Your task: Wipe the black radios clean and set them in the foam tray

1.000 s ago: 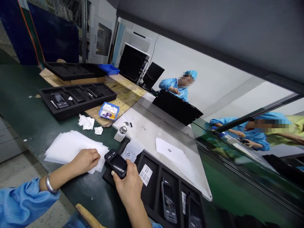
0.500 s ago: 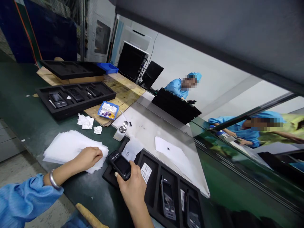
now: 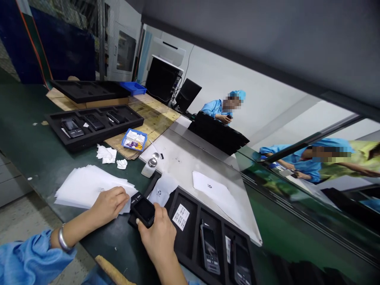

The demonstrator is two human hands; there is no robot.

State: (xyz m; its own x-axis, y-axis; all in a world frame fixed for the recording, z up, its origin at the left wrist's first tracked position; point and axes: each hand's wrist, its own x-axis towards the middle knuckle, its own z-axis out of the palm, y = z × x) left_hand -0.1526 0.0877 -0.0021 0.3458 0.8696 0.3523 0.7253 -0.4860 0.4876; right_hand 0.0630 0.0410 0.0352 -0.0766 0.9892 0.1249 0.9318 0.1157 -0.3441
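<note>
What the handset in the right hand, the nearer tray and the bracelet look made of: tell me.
Handset in the right hand: probably hard plastic, by its black, moulded-looking body; its glossy screen may be glass or clear plastic.
Nearer tray: likely foam, matte black with thick cut-out walls.
Bracelet: seemingly metal, smooth and silvery with bright highlights.

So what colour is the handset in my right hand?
The handset is mostly black; it shows best in the head view.
</note>
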